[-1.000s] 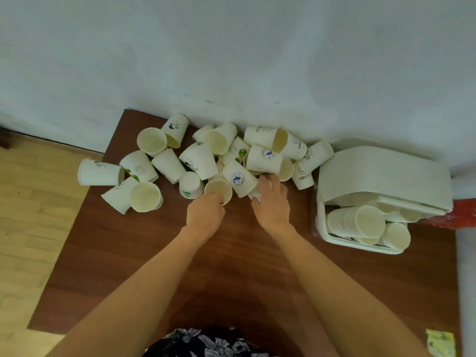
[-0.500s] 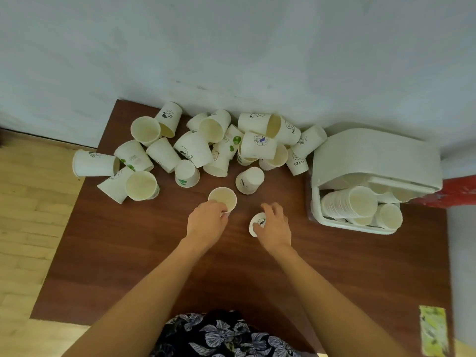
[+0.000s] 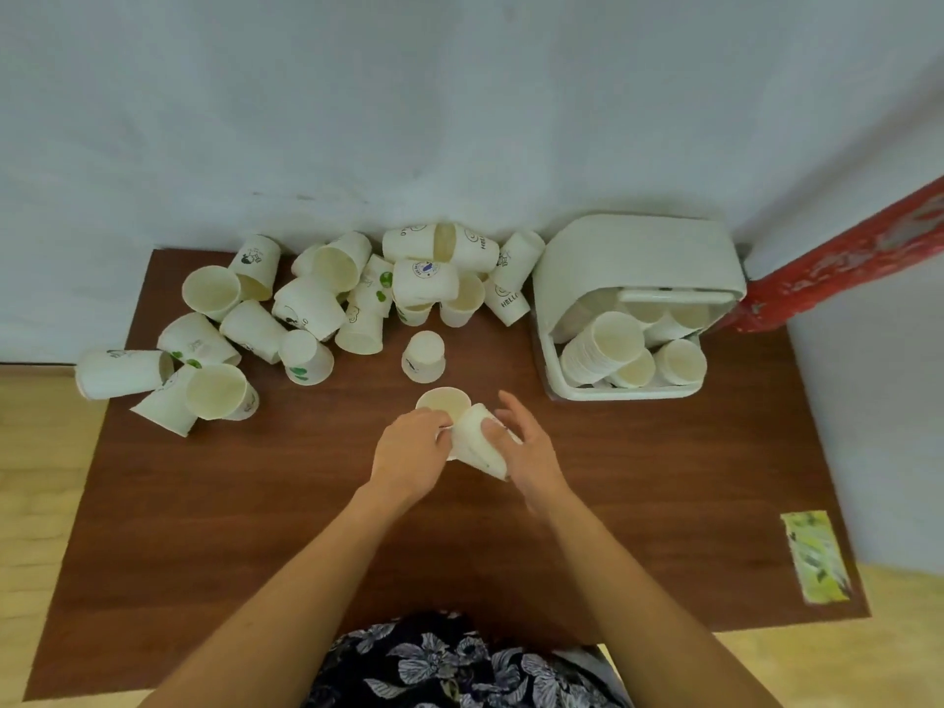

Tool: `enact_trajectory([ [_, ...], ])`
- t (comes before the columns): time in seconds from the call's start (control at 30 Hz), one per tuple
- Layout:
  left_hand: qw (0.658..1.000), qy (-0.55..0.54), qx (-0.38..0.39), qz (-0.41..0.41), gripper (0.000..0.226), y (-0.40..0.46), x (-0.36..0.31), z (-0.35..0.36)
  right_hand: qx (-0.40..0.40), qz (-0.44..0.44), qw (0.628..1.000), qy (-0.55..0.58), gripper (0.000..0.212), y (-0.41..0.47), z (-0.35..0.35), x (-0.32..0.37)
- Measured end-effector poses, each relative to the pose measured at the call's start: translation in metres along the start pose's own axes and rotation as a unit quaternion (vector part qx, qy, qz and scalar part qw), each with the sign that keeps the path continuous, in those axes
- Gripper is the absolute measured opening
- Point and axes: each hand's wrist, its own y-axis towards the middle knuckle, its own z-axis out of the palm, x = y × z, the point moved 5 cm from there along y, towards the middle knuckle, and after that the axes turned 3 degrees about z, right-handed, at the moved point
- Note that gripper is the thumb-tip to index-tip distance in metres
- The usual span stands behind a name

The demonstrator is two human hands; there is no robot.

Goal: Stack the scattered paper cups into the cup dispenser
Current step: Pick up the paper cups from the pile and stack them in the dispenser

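Near the middle of the brown table [image 3: 255, 503], my left hand [image 3: 408, 452] grips an upright paper cup [image 3: 442, 402] whose open mouth faces up. My right hand [image 3: 526, 452] holds a second paper cup [image 3: 477, 444], tilted with its base toward the first cup's rim. Several white paper cups [image 3: 316, 304] lie scattered along the back of the table. One cup [image 3: 424, 356] stands upside down just behind my hands. The white cup dispenser [image 3: 638, 258] sits at the back right, with stacks of cups [image 3: 603, 350] lying inside.
A white wall runs behind the table. A red post [image 3: 843, 252] leans at the far right. A green-patterned card [image 3: 815, 557] lies near the table's right front edge. Wooden floor shows to the left.
Both hands pulled back from the pile, each with a cup, and came together. The right hand's cup now tilts against the left hand's upright cup. The camera rose.
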Motion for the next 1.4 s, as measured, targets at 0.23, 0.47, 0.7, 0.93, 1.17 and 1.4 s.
enact_trajectory([
  [0.23, 0.999, -0.025, -0.032, 0.022, 0.02, -0.01, -0.055, 0.01, 0.129, -0.004, 0.991, 0.047, 0.051, -0.032, -0.05, 0.003],
  [0.47, 0.996, -0.014, -0.083, 0.041, 0.019, -0.012, -0.135, 0.032, 0.111, -0.044, 0.993, 0.006, 0.041, -0.037, -0.151, 0.007],
  [0.7, 0.994, -0.007, -0.094, 0.056, 0.019, 0.003, -0.215, 0.07, -0.128, -0.148, 0.969, -0.153, 0.018, -0.013, -0.282, 0.013],
  [0.93, 0.991, 0.041, -0.107, 0.074, 0.024, 0.029, -0.271, 0.1, -0.226, -0.232, 0.915, -0.241, 0.017, 0.002, -0.336, 0.019],
  [1.17, 0.985, 0.103, -0.126, 0.055, 0.029, 0.069, -0.288, 0.116, -0.2, -0.302, 0.886, -0.288, 0.013, 0.03, -0.348, 0.033],
  [1.4, 0.981, 0.164, -0.104, -0.012, 0.027, 0.106, -0.275, 0.138, -0.135, -0.291, 0.868, -0.378, 0.022, 0.072, -0.342, 0.031],
])
